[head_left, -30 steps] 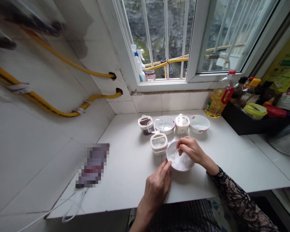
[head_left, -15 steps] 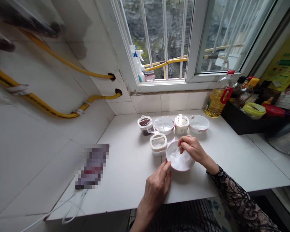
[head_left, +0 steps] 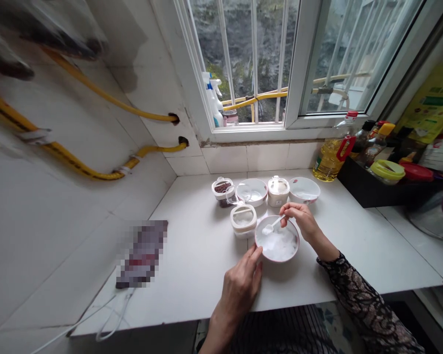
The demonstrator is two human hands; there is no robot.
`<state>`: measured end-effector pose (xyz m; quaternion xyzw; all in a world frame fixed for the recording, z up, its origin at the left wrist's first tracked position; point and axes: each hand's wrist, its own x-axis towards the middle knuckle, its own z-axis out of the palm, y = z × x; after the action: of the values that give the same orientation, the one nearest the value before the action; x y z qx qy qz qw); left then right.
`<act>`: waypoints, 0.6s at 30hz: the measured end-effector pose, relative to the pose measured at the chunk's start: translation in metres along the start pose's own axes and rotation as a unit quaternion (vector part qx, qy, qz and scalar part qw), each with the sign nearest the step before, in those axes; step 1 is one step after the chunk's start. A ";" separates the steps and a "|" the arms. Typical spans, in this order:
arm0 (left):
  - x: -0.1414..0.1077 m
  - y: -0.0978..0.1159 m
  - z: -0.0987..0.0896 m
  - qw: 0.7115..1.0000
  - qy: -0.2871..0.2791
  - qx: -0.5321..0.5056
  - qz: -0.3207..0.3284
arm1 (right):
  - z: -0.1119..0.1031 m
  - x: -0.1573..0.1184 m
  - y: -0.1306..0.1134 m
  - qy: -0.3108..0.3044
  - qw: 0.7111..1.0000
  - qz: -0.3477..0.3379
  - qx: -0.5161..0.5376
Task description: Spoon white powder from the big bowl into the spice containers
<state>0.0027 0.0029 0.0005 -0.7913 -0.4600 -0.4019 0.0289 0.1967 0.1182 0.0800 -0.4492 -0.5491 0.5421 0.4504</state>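
A small white spoon (head_left: 273, 225) with white powder in its scoop is pinched in my right hand (head_left: 299, 220), over a bowl (head_left: 296, 247) with a pinkish rim. White powder, partly clumped, covers the inside of this bowl. At the bowl's near left side, my left hand (head_left: 240, 281) grips the rim with its fingertips; some of its fingers are hidden underneath. Just left of the bowl stands a square jar (head_left: 243, 223) with a cream rim, holding white contents. Its clear lid appears raised at the back.
Behind are a jar of dark red-brown pieces (head_left: 223, 191), two white bowls (head_left: 260, 198) (head_left: 304, 190) and a jar of pale contents (head_left: 278, 191). An oil bottle (head_left: 330, 157) and a black seasoning box (head_left: 365, 189) stand at right. A blurred-out object (head_left: 143, 255) with a white cable lies at left.
My right hand has lifted the spoon slightly up and to the right, so its powder-filled scoop now shows above the bowl's contents. My left hand stays at the rim.
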 end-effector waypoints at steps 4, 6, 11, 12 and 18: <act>0.000 0.000 0.000 1.000 -0.002 0.001 -0.002 | -0.002 0.002 0.002 -0.002 1.000 0.008 0.018; 0.000 0.000 0.001 1.000 -0.001 0.002 0.001 | -0.002 0.003 0.003 0.000 0.999 0.012 0.033; 0.001 0.000 0.001 1.000 0.004 0.002 0.004 | 0.005 0.003 0.003 -0.002 0.999 -0.024 0.038; 0.001 0.000 0.001 1.000 0.005 0.002 0.005 | 0.009 0.002 0.003 -0.001 0.999 -0.042 0.030; 0.001 0.000 0.001 1.000 0.003 0.005 0.009 | 0.032 -0.007 0.000 -0.008 0.949 -0.253 -0.189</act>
<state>0.0036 0.0040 0.0007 -0.7939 -0.4550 -0.4016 0.0382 0.1664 0.1048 0.0794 -0.3681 -0.7406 0.3007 0.4750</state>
